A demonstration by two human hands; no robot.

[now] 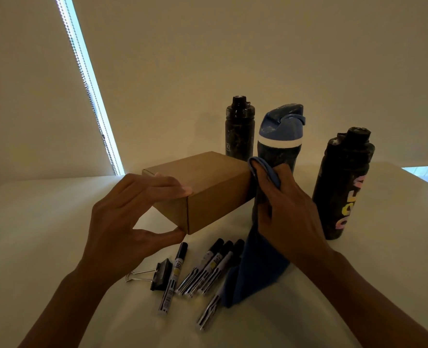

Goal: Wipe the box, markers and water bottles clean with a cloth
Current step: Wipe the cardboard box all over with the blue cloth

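Observation:
A brown cardboard box is tilted up off the white table, held by my left hand with fingers over its top edge and thumb under its near corner. My right hand grips a blue cloth and presses it against the box's right end; the cloth hangs down to the table. Several black-and-white markers lie below the box, one partly under the cloth. Three water bottles stand behind: a black one, a blue-lidded one and a black one with coloured letters.
A black binder clip lies left of the markers. The white table runs back to a wall. A bright window strip with a bead chain slants down at the left.

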